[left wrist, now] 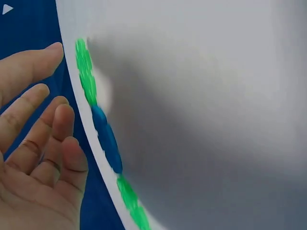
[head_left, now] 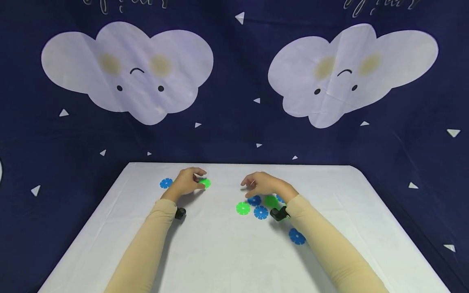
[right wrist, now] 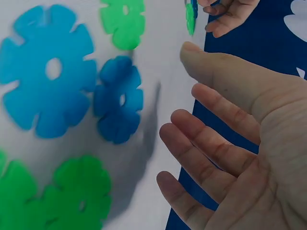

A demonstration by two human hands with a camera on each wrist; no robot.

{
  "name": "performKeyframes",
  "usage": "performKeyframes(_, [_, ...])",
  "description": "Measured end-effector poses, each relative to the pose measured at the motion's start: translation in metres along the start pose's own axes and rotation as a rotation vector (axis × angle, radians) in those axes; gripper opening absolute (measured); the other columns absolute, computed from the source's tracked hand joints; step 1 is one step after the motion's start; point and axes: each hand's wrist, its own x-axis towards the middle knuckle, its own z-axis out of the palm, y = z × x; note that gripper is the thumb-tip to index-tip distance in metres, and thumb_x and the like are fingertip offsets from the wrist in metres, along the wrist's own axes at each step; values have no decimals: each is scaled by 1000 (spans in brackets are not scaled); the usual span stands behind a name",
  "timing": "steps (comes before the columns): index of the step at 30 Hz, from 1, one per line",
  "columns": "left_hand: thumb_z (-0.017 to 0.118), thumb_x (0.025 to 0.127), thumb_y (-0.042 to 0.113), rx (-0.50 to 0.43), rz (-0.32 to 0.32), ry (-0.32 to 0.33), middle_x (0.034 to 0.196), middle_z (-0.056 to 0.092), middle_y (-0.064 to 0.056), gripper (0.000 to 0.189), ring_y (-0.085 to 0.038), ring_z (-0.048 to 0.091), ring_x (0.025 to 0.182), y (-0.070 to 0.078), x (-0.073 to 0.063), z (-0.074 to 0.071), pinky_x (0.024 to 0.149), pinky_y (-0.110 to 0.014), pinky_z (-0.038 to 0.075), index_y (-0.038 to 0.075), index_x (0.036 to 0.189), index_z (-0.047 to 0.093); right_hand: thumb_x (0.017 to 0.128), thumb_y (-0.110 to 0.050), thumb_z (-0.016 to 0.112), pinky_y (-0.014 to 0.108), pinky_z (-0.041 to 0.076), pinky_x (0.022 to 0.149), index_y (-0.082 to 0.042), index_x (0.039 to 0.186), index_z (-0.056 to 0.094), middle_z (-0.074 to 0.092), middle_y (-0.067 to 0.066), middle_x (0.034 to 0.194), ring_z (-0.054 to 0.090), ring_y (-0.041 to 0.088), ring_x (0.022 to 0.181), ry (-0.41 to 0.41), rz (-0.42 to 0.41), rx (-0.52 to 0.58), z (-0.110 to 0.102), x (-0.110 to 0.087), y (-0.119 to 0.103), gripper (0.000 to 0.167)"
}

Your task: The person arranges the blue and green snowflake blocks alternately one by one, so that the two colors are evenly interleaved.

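Much of what lies beneath the left hand [head_left: 186, 182] is hidden from the head camera: a blue piece [head_left: 166, 183] shows to that hand's left and a green piece [head_left: 207, 183] by its thumb, partly covered. The left wrist view shows a near edge-on row [left wrist: 106, 136] of green, blue and green close to the hand, its lower end cut off by the frame; whether its pieces are joined cannot be told. Beneath the wrist of the right hand [head_left: 263, 183], a half-hidden blue disc [head_left: 280, 198] peeps out, and a black wrist camera [head_left: 278, 213] blocks more green. The right wrist view is blurred, with green discs [right wrist: 81, 191] running off its lower left corner.

Lettering [head_left: 104, 6] on the dark backdrop [head_left: 234, 61], beyond both hands, is upside down, cropped and unreadable.

The left hand is spread, its fingers loosely bent, with a gap between thumb and row in its wrist view. The right hand is likewise spread, thumb well away from the fingers, and apart from the discs in its wrist view. On the white bench [head_left: 220, 252], just nearer the person than the right hand, are a green flower disc [head_left: 243, 208], two blue flower discs [head_left: 261, 212] and another green one [head_left: 271, 202]; a further blue flower disc [head_left: 296, 236] sits beside the right sleeve [head_left: 329, 252].
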Motion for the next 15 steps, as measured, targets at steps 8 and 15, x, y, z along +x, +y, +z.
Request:
performKeyframes(8, [89,84,10,-69,-73,63,131,75,-18,50,-31,71,109,6,1,15,94,-45,60,3,131,74,89,-19,89,46,54,114,-13,133,74,75,5,131,68,26,127,-1,45,7,6,-12,11,47])
performKeyframes(15, [88,84,6,-99,-130,95,118,78,-15,46,-27,69,101,12,-2,26,83,-37,58,2,129,76,85,-15,92,44,55,113,-12,128,76,77,1,128,69,25,126,11,47,18,11,-15,15,45])
